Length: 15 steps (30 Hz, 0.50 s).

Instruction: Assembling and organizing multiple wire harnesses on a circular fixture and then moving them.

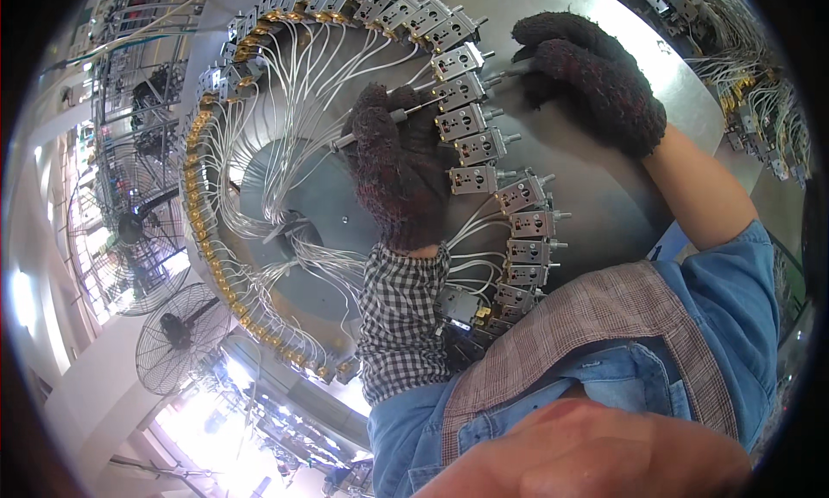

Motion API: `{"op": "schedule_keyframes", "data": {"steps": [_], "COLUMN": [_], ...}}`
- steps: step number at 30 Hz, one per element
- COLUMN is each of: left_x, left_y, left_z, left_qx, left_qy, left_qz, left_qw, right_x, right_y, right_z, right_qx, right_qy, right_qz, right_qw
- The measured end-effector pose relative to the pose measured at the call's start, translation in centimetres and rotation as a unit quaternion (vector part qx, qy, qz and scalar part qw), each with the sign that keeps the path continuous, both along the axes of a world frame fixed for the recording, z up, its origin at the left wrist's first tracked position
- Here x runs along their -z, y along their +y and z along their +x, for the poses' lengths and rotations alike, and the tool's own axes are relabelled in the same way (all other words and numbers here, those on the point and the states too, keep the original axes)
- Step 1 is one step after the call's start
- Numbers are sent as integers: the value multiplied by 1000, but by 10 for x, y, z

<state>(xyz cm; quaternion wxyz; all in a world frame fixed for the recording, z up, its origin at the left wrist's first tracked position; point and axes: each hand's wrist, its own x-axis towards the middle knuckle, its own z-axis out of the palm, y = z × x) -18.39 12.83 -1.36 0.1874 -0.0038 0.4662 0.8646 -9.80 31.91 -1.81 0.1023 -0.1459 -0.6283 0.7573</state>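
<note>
Silver, rectangular metal boxes stand side by side along the rim of a broad, round grey metal plate, their short cylindrical stubs facing outward, an arrangement we take to keep each one reachable from both sides. Thin white insulated wires fan inward to a bundle near the plate's middle, which probably keeps the outer edge uncluttered. Our left hand, in a dark, red-flecked knitted glove, lies inside the ring with its fingers closed around a slim, silvery rod-shaped tool. We hold the tool aslant, its narrow end at one box on the upper right of the ring; whether its tip touches the metal we cannot tell. Our right hand, gloved in the same dark knit, is outside the ring, bent fingers close to that box's stub. Their tips are too dark for us to say whether they grip it or merely rest near, though the placing would suit steadying the box from opposite the tool. Black-and-white checked cloth covers the left forearm as a sleeve, likely guarding it where it passes over the wired boxes.
</note>
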Motion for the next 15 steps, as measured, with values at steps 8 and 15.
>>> {"op": "schedule_keyframes", "data": {"steps": [8, 15], "left_x": [0, 3], "left_y": [-3, -2], "left_z": [1, 1], "left_qx": [14, 28], "left_qy": [80, 5], "left_qz": [-23, 27], "left_qw": [996, 999], "right_x": [3, 2], "right_y": [2, -2], "right_z": [1, 0], "right_qx": [-2, -3], "right_qy": [-19, 21], "right_qz": [-62, -21], "right_qw": [998, 1000]}}
